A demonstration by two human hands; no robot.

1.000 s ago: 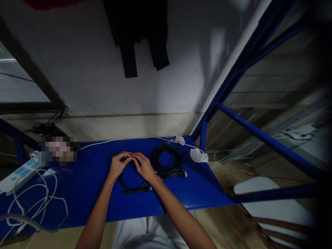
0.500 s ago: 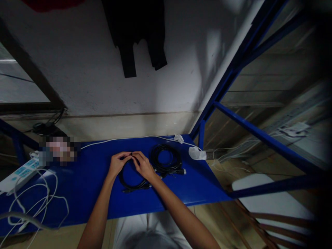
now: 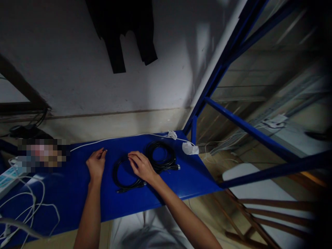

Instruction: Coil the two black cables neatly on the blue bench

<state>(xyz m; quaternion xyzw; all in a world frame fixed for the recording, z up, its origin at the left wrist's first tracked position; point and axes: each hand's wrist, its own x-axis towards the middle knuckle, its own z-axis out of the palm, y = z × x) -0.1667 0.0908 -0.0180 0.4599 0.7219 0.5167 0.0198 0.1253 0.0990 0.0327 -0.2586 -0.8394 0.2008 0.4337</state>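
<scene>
Smaller black cable coil point(image 3: 115, 176) lies flat on my blue worktop point(image 3: 181, 185), partly under my R hand point(image 3: 143, 167). Ring's roundish, so no clear long axis; its near edge runs L–R, rising slightly to the R, w/ 1 end pointing L and 1 pointing R. Larger black cable coil point(image 3: 172, 155) sits just R of it, also flat, metal-tipped plug point(image 3: 177, 167) pointing R.

Count: 2 black coils, 2 white crumpled pieces, 1 power strip point(image 3: 7, 180) (partly in view), 1 chair.

R hand: fingertips bunched by the smaller coil's top; can't tell if they pinch it. L hand point(image 3: 95, 165): off the coil, thumb & fingers drawn close; can't tell if anything's between.
</scene>
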